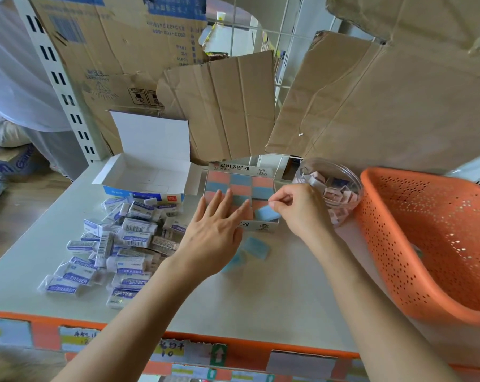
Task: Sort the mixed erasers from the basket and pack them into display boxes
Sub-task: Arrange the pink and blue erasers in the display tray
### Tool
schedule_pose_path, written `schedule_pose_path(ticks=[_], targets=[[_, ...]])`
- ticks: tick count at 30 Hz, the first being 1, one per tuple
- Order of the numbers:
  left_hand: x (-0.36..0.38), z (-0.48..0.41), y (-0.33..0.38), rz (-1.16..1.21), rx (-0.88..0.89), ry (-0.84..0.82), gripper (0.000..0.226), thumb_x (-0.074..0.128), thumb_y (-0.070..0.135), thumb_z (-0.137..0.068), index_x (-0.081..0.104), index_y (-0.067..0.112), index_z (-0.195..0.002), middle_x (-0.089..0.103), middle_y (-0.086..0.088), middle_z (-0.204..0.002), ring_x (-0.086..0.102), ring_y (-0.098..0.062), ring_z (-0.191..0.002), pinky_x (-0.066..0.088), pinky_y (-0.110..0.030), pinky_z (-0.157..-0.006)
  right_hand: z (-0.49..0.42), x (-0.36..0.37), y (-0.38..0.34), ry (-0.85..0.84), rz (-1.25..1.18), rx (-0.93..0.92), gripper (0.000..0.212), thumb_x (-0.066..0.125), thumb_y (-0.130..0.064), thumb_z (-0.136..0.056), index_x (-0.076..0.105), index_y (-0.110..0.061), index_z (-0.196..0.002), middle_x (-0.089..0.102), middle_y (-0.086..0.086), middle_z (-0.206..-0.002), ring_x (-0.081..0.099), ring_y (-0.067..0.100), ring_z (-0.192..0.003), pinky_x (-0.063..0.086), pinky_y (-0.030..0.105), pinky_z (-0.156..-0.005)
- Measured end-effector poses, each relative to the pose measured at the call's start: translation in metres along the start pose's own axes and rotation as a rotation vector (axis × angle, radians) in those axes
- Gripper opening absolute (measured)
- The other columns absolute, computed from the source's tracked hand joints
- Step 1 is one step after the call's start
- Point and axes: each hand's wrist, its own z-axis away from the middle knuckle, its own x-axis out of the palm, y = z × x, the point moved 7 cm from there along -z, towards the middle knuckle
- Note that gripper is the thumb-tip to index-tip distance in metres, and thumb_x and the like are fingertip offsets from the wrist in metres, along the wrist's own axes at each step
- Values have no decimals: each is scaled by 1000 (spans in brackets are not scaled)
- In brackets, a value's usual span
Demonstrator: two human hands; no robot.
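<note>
A white display box (256,226) at the table's middle holds pink and blue erasers (240,185) laid in a checker pattern. My left hand (215,230) lies flat with straight fingers on the erasers at the box's near left. My right hand (296,206) pinches a blue eraser (266,213), which sits tilted at the box's near right corner. Two loose blue erasers (256,248) lie on the table just below the box. A pile of several wrapped white erasers (123,241) spreads to the left. The orange basket (426,244) stands tilted at the right.
An open white and blue box (150,172) stands behind the pile. A clear round tub (329,186) of small wrapped erasers sits between the display box and the basket. Cardboard sheets (219,106) wall the back. The table's orange front edge (233,343) runs below my arms.
</note>
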Motion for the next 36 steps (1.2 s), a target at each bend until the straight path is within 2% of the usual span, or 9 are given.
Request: schedule_pose_path(ticks=[4, 10, 15, 18, 21, 25, 33, 35, 36], targets=[[2, -2, -2, -3, 5, -24, 52, 16, 40, -100, -7, 32, -146, -15, -2, -154, -24, -17, -136, -15, -35, -111, -1, 3, 1, 3, -14, 18, 8, 68, -11, -80, 71, -16, -75, 68, -3, -74, 60, 13, -71, 46, 25, -68], [3, -1, -3, 1, 13, -20, 52, 17, 40, -99, -7, 33, -145, -14, -1, -154, -20, -18, -139, -11, -37, -115, -1, 7, -5, -45, 75, -31, 3, 70, -13, -79, 73, -13, -78, 71, 0, -81, 62, 15, -77, 41, 23, -68], [1, 0, -3, 15, 19, 0, 54, 20, 38, -100, -3, 31, -147, -11, -2, -155, -14, -20, -142, -10, -35, -115, -5, 6, -1, -43, -72, 19, 6, 71, -9, -77, 72, -13, -72, 64, -1, -66, 63, 21, -68, 53, 37, -73], [0, 0, -3, 13, 17, -2, 54, 21, 39, -100, -4, 31, -147, -11, -2, -155, -15, -20, -142, -11, -34, -114, -4, 7, -6, -55, 86, -37, 6, 68, -11, -80, 72, -13, -76, 69, 1, -78, 57, 15, -71, 41, 24, -66], [1, 0, -3, 10, 18, -8, 54, 21, 39, -99, -4, 31, -147, -11, -2, -155, -15, -20, -142, -10, -35, -114, -3, 8, -11, -70, 236, -93, 6, 67, -14, -81, 72, -16, -77, 69, 0, -84, 52, 14, -74, 32, 21, -64], [2, 0, -3, 9, 21, -8, 54, 21, 39, -100, -5, 32, -146, -12, -2, -155, -16, -20, -141, -11, -35, -114, 1, 18, -10, -133, 358, -157, 7, 66, -15, -82, 73, -17, -83, 62, -2, -95, 57, 18, -93, 30, 23, -66], [1, 0, -4, 37, 39, 20, 53, 23, 33, -100, -2, 31, -147, -9, -3, -156, -14, -20, -142, -9, -36, -115, -3, 19, -17, -183, 440, -216, 9, 65, -17, -84, 72, -23, -82, 51, -7, -91, 55, 18, -98, 33, 24, -68], [-4, 0, -5, 96, 59, 38, 51, 26, 28, -100, 7, 29, -147, -2, -2, -156, -8, -19, -143, -9, -32, -113, -2, 20, -15, -199, 432, -233, 13, 61, -16, -86, 72, -23, -85, 53, -6, -92, 56, 19, -97, 34, 25, -68], [-9, 0, -5, 149, 69, 61, 48, 29, 24, -100, 17, 27, -147, 7, -2, -156, 0, -19, -144, -5, -30, -114, 0, 19, -14, -188, 424, -243, 15, 59, -16, -87, 73, -23, -89, 56, -4, -95, 56, 20, -97, 36, 27, -68]])
